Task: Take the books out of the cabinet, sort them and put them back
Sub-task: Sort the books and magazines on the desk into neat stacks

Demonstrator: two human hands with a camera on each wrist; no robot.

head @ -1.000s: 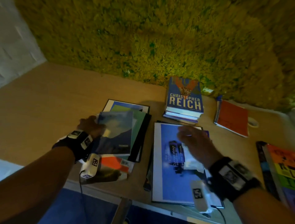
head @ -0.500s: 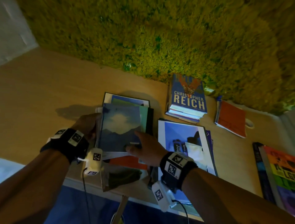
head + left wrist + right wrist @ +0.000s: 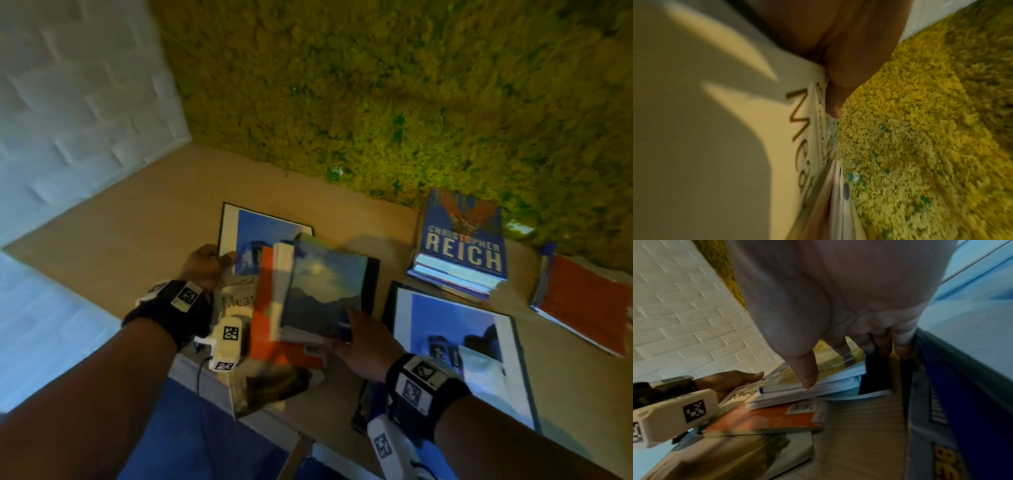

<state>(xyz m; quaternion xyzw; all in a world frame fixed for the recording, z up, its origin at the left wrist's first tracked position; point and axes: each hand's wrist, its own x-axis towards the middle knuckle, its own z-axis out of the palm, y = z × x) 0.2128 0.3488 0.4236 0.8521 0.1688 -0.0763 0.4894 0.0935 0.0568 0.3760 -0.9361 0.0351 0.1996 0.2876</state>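
Both hands now squaring stack: left hand gripping far-left edge, right hand, previously over right-side folder, fingers flat, pressing near-right corner of mountain book. Sorting progressing.

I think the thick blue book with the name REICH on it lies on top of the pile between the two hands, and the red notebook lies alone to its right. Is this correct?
Not quite. The head view shows the REICH book on its own small stack near the green wall, apart from the pile between the hands. On top of that pile lies a book with a mountain picture. The red notebook does lie alone to its right.
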